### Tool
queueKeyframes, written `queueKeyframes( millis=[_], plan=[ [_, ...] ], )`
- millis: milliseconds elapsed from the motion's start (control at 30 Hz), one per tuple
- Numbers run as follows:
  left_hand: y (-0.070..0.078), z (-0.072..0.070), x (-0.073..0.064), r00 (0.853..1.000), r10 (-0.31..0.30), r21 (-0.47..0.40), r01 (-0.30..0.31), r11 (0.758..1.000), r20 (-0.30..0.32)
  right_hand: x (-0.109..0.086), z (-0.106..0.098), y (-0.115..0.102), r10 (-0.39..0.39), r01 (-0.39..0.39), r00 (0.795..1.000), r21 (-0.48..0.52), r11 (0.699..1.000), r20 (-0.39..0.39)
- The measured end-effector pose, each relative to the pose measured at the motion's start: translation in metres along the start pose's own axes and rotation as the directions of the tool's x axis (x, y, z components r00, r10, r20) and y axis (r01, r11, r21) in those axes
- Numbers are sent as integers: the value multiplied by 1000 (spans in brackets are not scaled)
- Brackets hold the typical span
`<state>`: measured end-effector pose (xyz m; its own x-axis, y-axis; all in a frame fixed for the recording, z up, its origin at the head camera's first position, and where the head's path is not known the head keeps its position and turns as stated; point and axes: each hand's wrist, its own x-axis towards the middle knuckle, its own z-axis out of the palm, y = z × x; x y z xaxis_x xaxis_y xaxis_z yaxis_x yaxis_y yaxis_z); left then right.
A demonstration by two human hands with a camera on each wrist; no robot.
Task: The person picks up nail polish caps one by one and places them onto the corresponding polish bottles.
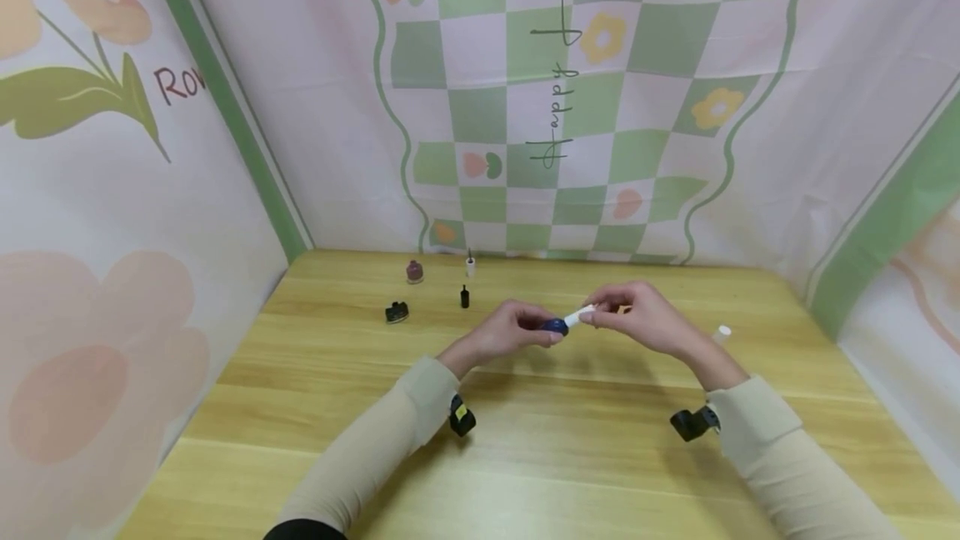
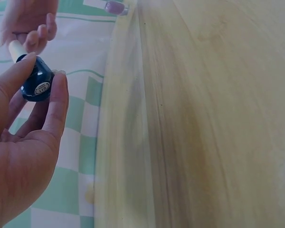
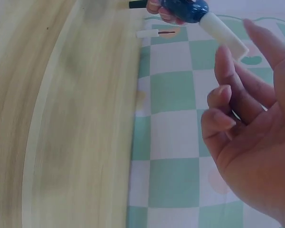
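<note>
My left hand (image 1: pixel 513 330) holds a dark blue nail polish bottle (image 1: pixel 556 326) between thumb and fingers, above the table. A round label with a number shows on the bottle's base (image 2: pixel 42 88) in the left wrist view. The bottle's long white cap (image 1: pixel 577 317) points up and to the right. My right hand (image 1: pixel 637 317) has its thumb and fingers around the outer end of that cap. From the right wrist, the index finger touches the cap (image 3: pixel 224 35), and the thumb (image 3: pixel 263 40) lies close on its other side. The cap sits against the bottle.
On the wooden table (image 1: pixel 480 457), a mauve polish bottle (image 1: pixel 415 272) and a black bottle (image 1: pixel 397 312) stand uncapped at the back left. Beside them a white brush cap (image 1: pixel 470 263) and a black brush cap (image 1: pixel 465 297) stand brush up. A white-capped item (image 1: pixel 722 333) is partly behind my right wrist.
</note>
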<state>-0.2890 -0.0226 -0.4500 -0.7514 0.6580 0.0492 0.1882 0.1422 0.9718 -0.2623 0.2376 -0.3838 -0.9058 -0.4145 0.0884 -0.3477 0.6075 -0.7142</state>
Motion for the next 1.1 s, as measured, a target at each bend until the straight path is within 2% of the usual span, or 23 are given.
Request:
queueKeyframes(
  millis=[233,400,667,933,1100],
  plan=[
    [1,1,0,1000,-2,8,2,1000,-3,-1,-2,-1,-47,47,999,12,999,9],
    [2,2,-1,1000,-4,36,3,999,2,-1,-1,0,-43,44,999,-31,999,13],
    [3,3,-1,1000,-10,12,10,1000,2,-2,0,-1,-43,44,999,-43,998,10],
    [4,3,-2,1000,-26,14,26,1000,-9,-3,-3,-7,-132,133,990,-11,991,57],
    [5,3,-2,1000,-10,34,10,999,-1,-2,-2,-8,-105,108,993,-51,993,53]
  ],
)
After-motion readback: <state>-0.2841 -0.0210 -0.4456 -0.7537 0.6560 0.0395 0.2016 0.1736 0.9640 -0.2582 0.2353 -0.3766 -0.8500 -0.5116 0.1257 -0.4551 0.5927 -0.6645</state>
